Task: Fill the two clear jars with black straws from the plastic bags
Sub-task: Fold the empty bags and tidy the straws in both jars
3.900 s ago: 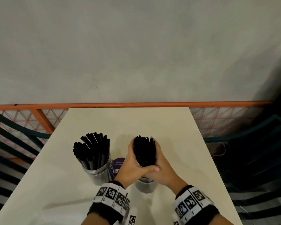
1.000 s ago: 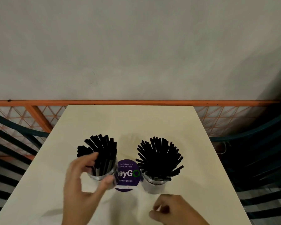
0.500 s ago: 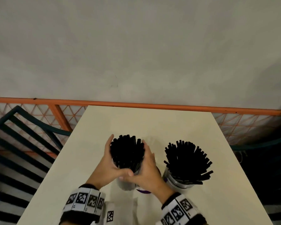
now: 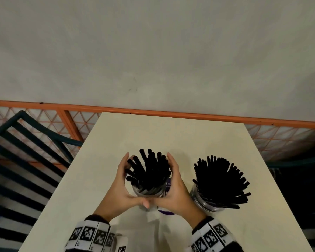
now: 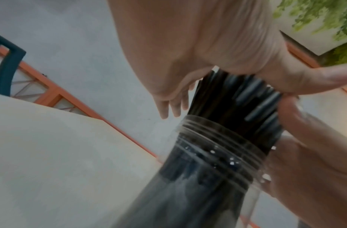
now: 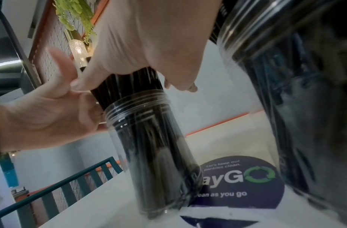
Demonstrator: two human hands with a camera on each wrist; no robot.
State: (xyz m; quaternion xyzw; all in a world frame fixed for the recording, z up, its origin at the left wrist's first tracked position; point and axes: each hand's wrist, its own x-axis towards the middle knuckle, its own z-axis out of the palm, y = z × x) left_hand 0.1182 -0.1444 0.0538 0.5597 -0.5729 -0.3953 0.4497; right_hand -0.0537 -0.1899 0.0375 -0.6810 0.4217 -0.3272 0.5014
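1. Both jars stand on the cream table (image 4: 171,135), towards its near edge. The left jar (image 4: 147,191) sits roughly midway between the left and right edges; the right jar (image 4: 207,203) is just beside it, nearer the right edge.

2. The left hand (image 4: 123,186) and the right hand (image 4: 173,188) are cupped round the left bundle of straws (image 4: 149,170) from either side, thumbs meeting at the near side just above the jar's mouth. The fingers curve round the bundle, gathering it rather than squeezing hard.

3. From the right wrist view the left jar's threaded neck (image 6: 135,104) is bare, with no lid, and the straws run right down to the base.

4. The right bundle of straws (image 4: 220,180) fans out loosely, with several tips leaning over the rim towards the table's right edge. No hand touches it.

5. How it should handle, as I judge it: the straws look light, thin and smooth, so they would slide past each other and splay the moment they are let go. Best held as a bundle, just above the rim, with a wrap-round hold.

6. The jar seems to be thin clear plastic, tall and narrow, and light even when full. It would tip easily if the bundle is pushed sideways, so any steadying hold belongs low on its wall, not on the neck.

7. A purple round sticker (image 6: 241,182) lies on the table between the jars; no plastic bags are in sight.
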